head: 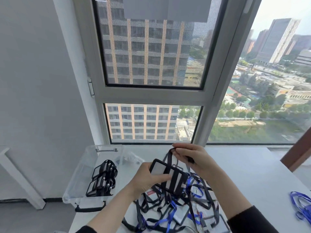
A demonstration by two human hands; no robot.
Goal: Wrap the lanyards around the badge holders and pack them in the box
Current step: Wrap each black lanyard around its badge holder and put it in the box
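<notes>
Now, taking the box (79,179) as landmark: it is a clear tub at the table's (252,174) left edge, and wrapped holders (102,177) already lie inside it, near its right wall. Just right of the box, the left hand (148,178) is closed on a badge holder (168,175), thumb on its face, fingers behind. Some turns of black lanyard (171,158) already cross the holder. Further right of the box and a little higher, the right hand (188,157) pinches the lanyard's loop end, pulled up from the holder. Below both hands, also right of the box, lies a tangled pile (176,211) of unwrapped holders and straps.

I think the risk is here: the strap in the right hand passes close over the pile, so it may catch another strap and drag it along. Also, if the pinch loosens, the turns could slip off the smooth holder.
</notes>
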